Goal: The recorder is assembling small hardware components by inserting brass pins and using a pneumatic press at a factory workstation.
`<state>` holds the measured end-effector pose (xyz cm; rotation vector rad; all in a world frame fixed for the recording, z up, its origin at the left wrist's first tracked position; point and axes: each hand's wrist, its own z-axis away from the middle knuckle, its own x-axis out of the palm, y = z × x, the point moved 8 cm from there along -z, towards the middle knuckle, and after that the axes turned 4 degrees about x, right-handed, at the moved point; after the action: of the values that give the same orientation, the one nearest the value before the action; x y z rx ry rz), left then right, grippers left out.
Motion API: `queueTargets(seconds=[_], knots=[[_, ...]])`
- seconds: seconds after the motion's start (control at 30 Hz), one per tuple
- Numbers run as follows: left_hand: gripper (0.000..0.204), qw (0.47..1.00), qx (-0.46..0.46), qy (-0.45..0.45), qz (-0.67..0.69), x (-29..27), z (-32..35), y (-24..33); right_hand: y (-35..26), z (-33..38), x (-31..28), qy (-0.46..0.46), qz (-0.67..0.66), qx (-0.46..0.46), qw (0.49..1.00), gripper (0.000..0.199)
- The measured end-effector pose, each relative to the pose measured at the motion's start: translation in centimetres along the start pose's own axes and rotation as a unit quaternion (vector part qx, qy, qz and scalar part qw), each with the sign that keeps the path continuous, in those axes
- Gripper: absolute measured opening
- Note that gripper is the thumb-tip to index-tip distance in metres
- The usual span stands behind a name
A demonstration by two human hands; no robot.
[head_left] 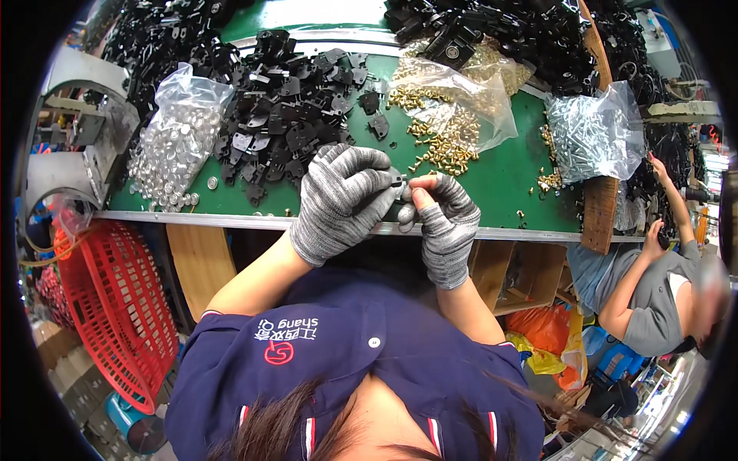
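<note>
The left hand (340,201), in a grey knitted glove, is closed on a small black metal part (398,183) and holds it just above the front edge of the green worktop (507,184). The right hand (443,223), in the same kind of glove with bare fingertips (422,199), is also pinched together on this part from the other side, so both hands meet at it.

Behind the hands lies a big pile of flat black metal pieces (288,107). To the left of the pile stands a clear plastic bag of silver round caps (175,138). To the right, an open clear plastic bag of small brass rivets (453,100) has spilled some rivets onto the green surface, near the hands. Further right is a clear plastic bag of silver screws (596,131).

A red plastic basket (115,307) stands below the worktop on the left. Another person in a grey shirt (653,300) sits at the right side, well apart
</note>
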<state>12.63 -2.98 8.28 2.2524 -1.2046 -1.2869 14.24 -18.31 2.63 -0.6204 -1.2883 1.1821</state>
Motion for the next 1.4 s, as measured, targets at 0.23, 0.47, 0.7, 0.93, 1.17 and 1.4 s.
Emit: queueTargets(seconds=[0.23,0.47,0.7,0.93,1.17,1.4], knots=[[0.024,0.999,0.015,0.029,0.008,0.0,0.8,-0.3,-0.4,-0.9,0.2,-0.001,0.062,0.061,0.996,0.008],[0.021,0.998,0.042,0.053,-0.003,0.0,0.8,-0.2,-2.9,-4.1,1.9,-0.111,0.252,0.179,0.944,0.007],[0.017,0.994,0.058,0.088,-0.008,-0.2,1.1,-0.2,-3.1,-3.9,2.6,-0.134,0.354,0.141,0.915,0.017],[0.025,0.994,0.073,0.084,0.015,-0.3,1.2,0.0,-15.3,-6.0,2.4,0.001,0.232,-0.368,0.900,0.053],[0.019,0.993,0.076,0.090,0.002,-0.3,1.0,0.1,-16.4,-8.7,7.9,0.090,0.370,-0.527,0.760,0.072],[0.021,0.993,0.074,0.095,0.017,-0.1,1.1,-0.2,-11.8,-6.4,8.4,-0.227,0.024,-0.207,0.951,0.057]])
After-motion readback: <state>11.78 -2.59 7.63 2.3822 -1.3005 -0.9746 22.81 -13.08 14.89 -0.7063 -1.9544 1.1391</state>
